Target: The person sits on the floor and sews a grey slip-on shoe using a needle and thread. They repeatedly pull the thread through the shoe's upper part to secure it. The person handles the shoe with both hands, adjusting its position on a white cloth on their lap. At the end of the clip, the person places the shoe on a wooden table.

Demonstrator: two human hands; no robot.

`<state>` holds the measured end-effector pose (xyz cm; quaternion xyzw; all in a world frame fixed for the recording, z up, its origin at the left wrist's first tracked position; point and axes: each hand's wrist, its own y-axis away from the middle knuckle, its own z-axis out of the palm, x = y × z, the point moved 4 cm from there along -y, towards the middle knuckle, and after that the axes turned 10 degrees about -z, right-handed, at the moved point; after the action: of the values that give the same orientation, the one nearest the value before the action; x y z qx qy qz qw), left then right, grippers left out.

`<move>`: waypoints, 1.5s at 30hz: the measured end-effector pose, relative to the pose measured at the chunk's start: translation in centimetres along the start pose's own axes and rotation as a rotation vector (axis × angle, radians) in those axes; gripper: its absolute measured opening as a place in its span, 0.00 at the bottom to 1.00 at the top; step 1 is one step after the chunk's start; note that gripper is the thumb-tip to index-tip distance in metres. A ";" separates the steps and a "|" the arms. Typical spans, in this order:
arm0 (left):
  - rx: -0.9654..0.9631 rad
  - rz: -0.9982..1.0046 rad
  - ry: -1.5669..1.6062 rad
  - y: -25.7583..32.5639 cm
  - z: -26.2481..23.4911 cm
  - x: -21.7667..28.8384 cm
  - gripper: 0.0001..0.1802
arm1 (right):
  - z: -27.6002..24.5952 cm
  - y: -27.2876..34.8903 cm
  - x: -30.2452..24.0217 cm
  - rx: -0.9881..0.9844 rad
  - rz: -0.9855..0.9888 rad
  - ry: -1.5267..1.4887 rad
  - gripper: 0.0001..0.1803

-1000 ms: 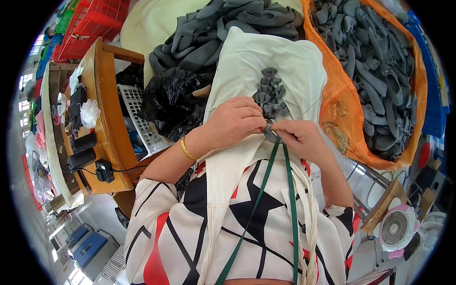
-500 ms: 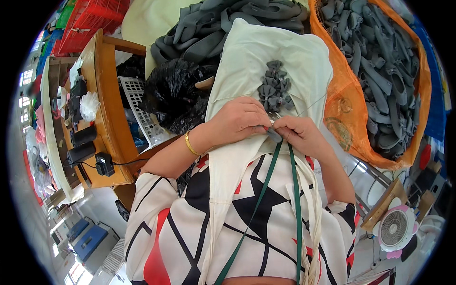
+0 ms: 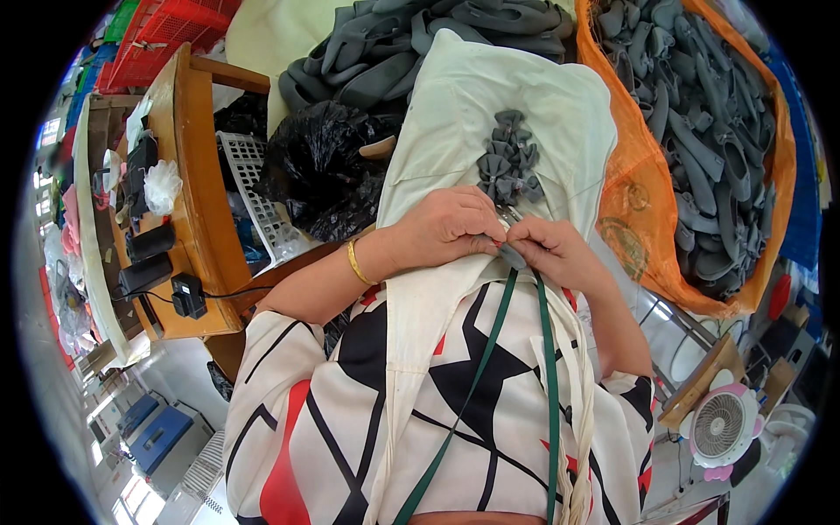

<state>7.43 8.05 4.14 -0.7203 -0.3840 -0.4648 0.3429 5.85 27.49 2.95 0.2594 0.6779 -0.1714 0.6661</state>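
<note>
My left hand (image 3: 451, 226) and my right hand (image 3: 557, 255) meet over my lap, fingertips pinched close together. Between them is a small grey fabric piece (image 3: 512, 255), its rounded end showing below the fingers and the rest covered. A bit of red shows at the left fingertips. Just beyond the fingers lies a thin silver metal thing (image 3: 507, 213), too hidden to name. Several small grey bows (image 3: 509, 157) rest in a heap on the cream cloth (image 3: 446, 105) in front of my hands. A dark green strap (image 3: 544, 367) hangs down over my patterned clothing.
Grey shoes (image 3: 376, 61) lie piled at the far side. An orange sack (image 3: 634, 188) full of grey shoe pieces stands at the right. On the left are a black plastic bag (image 3: 319, 162), a white crate (image 3: 254, 188) and a wooden table (image 3: 197, 219). A small fan (image 3: 722, 424) stands lower right.
Both hands have shifted slightly toward me and still pinch together. The grey piece has turned a little between the fingers, showing more of its rounded face. The bows stay in place.
</note>
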 end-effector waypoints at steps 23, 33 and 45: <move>0.004 -0.058 0.072 0.6 1.1 -0.6 0.10 | 0.7 0.4 1.0 -0.006 0.221 -0.242 0.04; -0.006 -0.255 0.147 0.5 1.3 -1.4 0.10 | 0.0 -0.5 0.6 0.033 0.143 -0.188 0.22; 0.092 -0.581 0.047 -0.3 1.6 -2.8 0.11 | -0.2 -2.6 -2.4 0.235 -0.429 0.959 0.03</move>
<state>7.11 8.89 1.05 -0.5529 -0.5869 -0.5421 0.2365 4.12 25.21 5.08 0.2370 0.9201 -0.2407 0.1981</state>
